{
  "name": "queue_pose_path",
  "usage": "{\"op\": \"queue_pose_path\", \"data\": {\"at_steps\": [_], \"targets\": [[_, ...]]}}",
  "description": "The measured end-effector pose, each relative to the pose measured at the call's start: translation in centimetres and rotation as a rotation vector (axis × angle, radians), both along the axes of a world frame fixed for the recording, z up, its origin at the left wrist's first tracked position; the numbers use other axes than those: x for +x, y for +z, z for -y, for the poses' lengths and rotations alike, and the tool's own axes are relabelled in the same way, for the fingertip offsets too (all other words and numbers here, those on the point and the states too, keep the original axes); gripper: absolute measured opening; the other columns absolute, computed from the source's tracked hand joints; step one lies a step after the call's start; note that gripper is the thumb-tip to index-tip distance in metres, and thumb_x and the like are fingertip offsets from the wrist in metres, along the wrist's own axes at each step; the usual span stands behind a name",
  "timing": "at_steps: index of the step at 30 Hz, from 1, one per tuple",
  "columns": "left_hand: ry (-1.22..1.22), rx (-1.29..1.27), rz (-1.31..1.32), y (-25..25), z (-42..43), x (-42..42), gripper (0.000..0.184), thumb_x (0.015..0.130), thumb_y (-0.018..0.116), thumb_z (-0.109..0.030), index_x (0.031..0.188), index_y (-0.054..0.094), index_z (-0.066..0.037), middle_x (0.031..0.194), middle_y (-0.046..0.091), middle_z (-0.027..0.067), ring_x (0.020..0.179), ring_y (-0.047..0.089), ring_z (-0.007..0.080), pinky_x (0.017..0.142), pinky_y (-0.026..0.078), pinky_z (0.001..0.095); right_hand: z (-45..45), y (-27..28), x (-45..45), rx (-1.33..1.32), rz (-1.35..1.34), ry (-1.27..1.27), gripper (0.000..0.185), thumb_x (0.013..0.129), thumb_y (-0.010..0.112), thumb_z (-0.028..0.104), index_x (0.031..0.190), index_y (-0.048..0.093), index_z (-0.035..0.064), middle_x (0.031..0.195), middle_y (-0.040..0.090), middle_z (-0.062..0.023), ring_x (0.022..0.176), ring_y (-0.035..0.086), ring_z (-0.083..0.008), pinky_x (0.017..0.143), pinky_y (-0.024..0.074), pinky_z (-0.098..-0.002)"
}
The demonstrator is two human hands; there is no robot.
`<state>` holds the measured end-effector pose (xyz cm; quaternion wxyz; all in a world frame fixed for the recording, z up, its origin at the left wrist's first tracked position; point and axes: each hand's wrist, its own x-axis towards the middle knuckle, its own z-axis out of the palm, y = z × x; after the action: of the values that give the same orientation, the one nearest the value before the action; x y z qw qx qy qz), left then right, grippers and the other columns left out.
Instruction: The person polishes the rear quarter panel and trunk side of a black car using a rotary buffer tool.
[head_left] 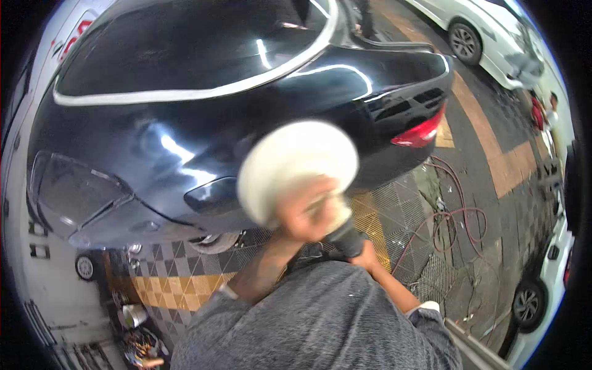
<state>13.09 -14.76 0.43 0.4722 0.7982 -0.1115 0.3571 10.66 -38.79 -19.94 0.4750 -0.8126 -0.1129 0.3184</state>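
A car polisher point(348, 237) with a large round white pad point(302, 151) is held in front of my body, the pad tilted up and facing a black car. Motion blurs the pad and the polisher's head. My left hand point(308, 209) wraps round the head just behind the pad. Farther back, my right hand point(367, 256) grips the dark body of the polisher, its fingers partly hidden. Beyond the pad stretches the glossy black car point(203, 135), with white tape point(179, 97) along its rear window. Whether the pad touches the paint I cannot tell.
A red hose point(456, 213) lies looped on the tiled floor point(407, 216) to the right. White cars point(493, 31) stand at the upper right and lower right. Another person point(550, 114) is at the far right. A white bucket point(134, 316) stands at the lower left.
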Motion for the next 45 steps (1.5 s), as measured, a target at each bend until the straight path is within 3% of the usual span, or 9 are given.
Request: {"op": "queue_pose_path", "data": {"at_steps": [7, 11, 16, 23, 28, 33, 37, 40, 45], "targets": [[-0.272, -0.054, -0.014, 0.8, 6.8, 9.0, 0.016, 0.079, 0.071, -0.008, 0.093, 0.073, 0.000, 0.086, 0.075, 0.0161, 0.078, 0.075, 0.0299, 0.073, 0.059, 0.0361, 0.7, 1.6, -0.6, 0.204, 0.011, -0.336, 0.037, 0.065, 0.080, 0.012, 0.099, 0.069, 0.0012, 0.094, 0.072, -0.0095, 0.083, 0.066, -0.0216, 0.080, 0.0536, -0.0373], [-0.245, -0.004, -0.028, 0.9, 3.9, 6.2, 0.017, 0.080, 0.071, -0.007, 0.095, 0.073, 0.000, 0.090, 0.075, 0.0173, 0.080, 0.075, 0.0302, 0.074, 0.059, 0.0369, -1.4, -3.2, -2.4, 0.265, -0.028, -0.241, 0.035, 0.067, 0.080, 0.012, 0.099, 0.071, 0.0006, 0.095, 0.074, -0.0091, 0.086, 0.069, -0.0222, 0.081, 0.0546, -0.0372], [-0.105, 0.085, -0.031, 0.9, -3.0, -1.5, 0.023, 0.081, 0.066, -0.005, 0.101, 0.072, 0.003, 0.098, 0.075, 0.0214, 0.091, 0.075, 0.0326, 0.085, 0.060, 0.0395, -5.8, -4.7, -5.2, 0.175, -0.020, -0.064, 0.049, 0.064, 0.083, 0.030, 0.101, 0.072, -0.0016, 0.095, 0.077, -0.0175, 0.089, 0.075, -0.0277, 0.082, 0.0561, -0.0394], [0.115, -0.025, 0.016, -1.3, -12.3, -11.4, 0.030, 0.089, 0.056, -0.013, 0.112, 0.066, 0.005, 0.102, 0.072, 0.0267, 0.095, 0.072, 0.0362, 0.087, 0.058, 0.0472, -12.2, -3.1, -4.7, 0.205, 0.168, 0.253, 0.052, 0.064, 0.077, 0.025, 0.109, 0.070, 0.0014, 0.097, 0.073, -0.0246, 0.092, 0.071, -0.0422, 0.085, 0.0548, -0.0469], [0.207, -0.130, 0.082, -2.4, -13.9, -14.5, 0.030, 0.093, 0.061, -0.023, 0.107, 0.068, 0.002, 0.098, 0.074, 0.0225, 0.091, 0.073, 0.0330, 0.085, 0.059, 0.0442, -14.2, -2.8, -5.0, 0.166, 0.166, 0.335, 0.049, 0.063, 0.076, 0.023, 0.105, 0.069, -0.0005, 0.100, 0.071, -0.0257, 0.095, 0.068, -0.0453, 0.084, 0.0538, -0.0474], [0.123, -0.005, -0.020, -3.3, -10.9, -12.1, 0.030, 0.090, 0.054, -0.011, 0.113, 0.065, 0.005, 0.102, 0.072, 0.0269, 0.095, 0.072, 0.0349, 0.088, 0.058, 0.0449, -9.6, -4.6, -5.4, 0.196, 0.108, 0.291, 0.060, 0.060, 0.077, 0.024, 0.116, 0.070, 0.0013, 0.102, 0.073, -0.0244, 0.096, 0.071, -0.0414, 0.088, 0.0547, -0.0441], [-0.034, 0.044, -0.053, -2.2, -6.5, -6.5, 0.024, 0.086, 0.061, -0.009, 0.104, 0.070, 0.004, 0.100, 0.075, 0.0214, 0.094, 0.075, 0.0312, 0.087, 0.059, 0.0404, -6.5, -5.4, -6.8, 0.312, -0.103, 0.021, 0.054, 0.067, 0.082, 0.023, 0.113, 0.070, -0.0023, 0.106, 0.076, -0.0169, 0.099, 0.073, -0.0272, 0.090, 0.0554, -0.0378], [-0.159, -0.028, -0.042, -1.1, -3.6, -3.0, 0.021, 0.082, 0.065, -0.005, 0.099, 0.072, 0.005, 0.099, 0.076, 0.0206, 0.094, 0.075, 0.0308, 0.087, 0.060, 0.0384, -6.2, -3.5, -6.9, 0.223, 0.021, -0.014, 0.049, 0.071, 0.082, 0.023, 0.112, 0.070, -0.0033, 0.106, 0.076, -0.0144, 0.100, 0.073, -0.0236, 0.091, 0.0554, -0.0366], [-0.150, 0.016, -0.024, -0.5, -4.9, -3.9, 0.022, 0.083, 0.064, -0.004, 0.101, 0.073, 0.004, 0.100, 0.076, 0.0209, 0.095, 0.075, 0.0304, 0.087, 0.060, 0.0378, -7.2, -6.7, -7.0, 0.202, 0.004, -0.016, 0.056, 0.067, 0.082, 0.024, 0.115, 0.069, -0.0030, 0.104, 0.076, -0.0181, 0.099, 0.074, -0.0275, 0.089, 0.0557, -0.0379]]}}
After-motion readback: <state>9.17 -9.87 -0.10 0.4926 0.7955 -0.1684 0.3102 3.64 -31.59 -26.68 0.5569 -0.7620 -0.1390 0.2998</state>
